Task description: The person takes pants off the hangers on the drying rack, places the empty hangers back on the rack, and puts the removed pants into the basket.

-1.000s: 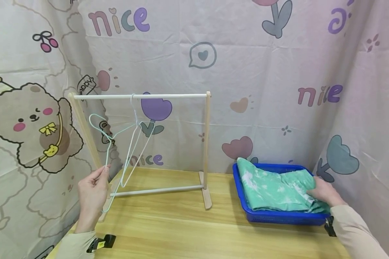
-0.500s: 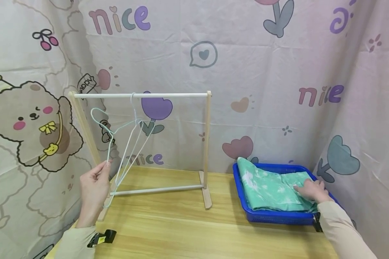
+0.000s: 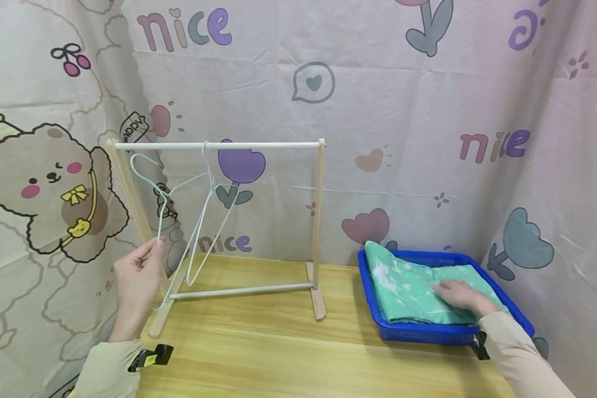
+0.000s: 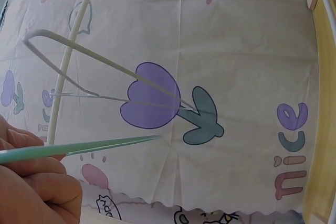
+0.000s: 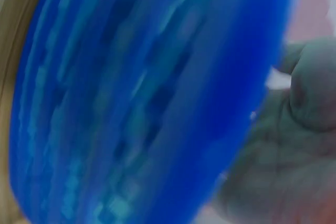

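Observation:
My left hand (image 3: 136,284) pinches the side of a pale green clothes hanger (image 3: 166,194); its hook points up, in front of the rack's left post. In the left wrist view, my curled left fingers (image 4: 47,182) meet the thin green hanger rod (image 4: 105,144). My right hand (image 3: 462,296) lies over a folded green-and-white tie-dyed cloth (image 3: 413,293), fingers extended towards the left. That cloth fills a blue plastic basket (image 3: 428,333). The blurred right wrist view has the basket's side (image 5: 220,103) in front of part of my right hand (image 5: 278,156).
A wooden rack with a white top bar (image 3: 268,146) stands on the table (image 3: 258,345) at the left. One white hanger (image 3: 210,176) hangs from the bar, behind the green one. Printed curtains (image 3: 288,50) enclose the back and sides.
My right hand has slid left over the cloth from the basket's right side. My left hand has risen slightly with the green hanger, which now sits higher and a little further left.

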Available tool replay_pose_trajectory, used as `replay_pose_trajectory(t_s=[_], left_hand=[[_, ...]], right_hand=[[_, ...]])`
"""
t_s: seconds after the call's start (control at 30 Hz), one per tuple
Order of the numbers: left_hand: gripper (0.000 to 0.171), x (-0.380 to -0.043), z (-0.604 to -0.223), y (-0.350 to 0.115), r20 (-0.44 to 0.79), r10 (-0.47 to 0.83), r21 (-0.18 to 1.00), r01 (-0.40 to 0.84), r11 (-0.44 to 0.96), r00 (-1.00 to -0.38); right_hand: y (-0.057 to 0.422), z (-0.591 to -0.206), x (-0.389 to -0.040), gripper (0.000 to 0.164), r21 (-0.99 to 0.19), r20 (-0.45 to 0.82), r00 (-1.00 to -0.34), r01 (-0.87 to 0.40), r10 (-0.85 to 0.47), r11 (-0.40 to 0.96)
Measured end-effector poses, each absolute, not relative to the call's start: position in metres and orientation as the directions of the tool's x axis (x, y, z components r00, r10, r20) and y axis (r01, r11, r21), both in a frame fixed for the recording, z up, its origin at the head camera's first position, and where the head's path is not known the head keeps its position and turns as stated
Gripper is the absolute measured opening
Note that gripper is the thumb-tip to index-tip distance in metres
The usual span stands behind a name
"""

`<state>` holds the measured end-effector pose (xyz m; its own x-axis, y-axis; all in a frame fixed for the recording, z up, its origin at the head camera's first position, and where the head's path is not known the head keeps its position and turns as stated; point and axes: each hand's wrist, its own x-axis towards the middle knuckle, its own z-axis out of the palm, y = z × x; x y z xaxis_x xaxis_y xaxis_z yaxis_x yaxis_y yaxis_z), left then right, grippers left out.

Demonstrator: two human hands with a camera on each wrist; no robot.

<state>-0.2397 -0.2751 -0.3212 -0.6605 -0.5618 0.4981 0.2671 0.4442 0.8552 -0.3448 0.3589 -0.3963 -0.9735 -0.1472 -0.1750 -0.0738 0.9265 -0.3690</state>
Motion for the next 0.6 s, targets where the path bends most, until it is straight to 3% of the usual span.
replay_pose_trajectory(t_s=[0.27, 0.6], left_hand=[[0.037, -0.240, -0.320, -0.272, 0.477, -0.572, 0.860, 0.220, 0.461, -0.667], [0.035, -0.240, -0.325, -0.272, 0.479, -0.571, 0.860, 0.226, 0.458, -0.667]], right_hand=[[0.301, -0.386, -0.328, 0.081, -0.491, -0.288, -0.884, -0.193, -0.368, 0.849], [0.271, -0.388, -0.327, 0.094, -0.394, -0.362, -0.868, -0.187, -0.339, 0.900]])
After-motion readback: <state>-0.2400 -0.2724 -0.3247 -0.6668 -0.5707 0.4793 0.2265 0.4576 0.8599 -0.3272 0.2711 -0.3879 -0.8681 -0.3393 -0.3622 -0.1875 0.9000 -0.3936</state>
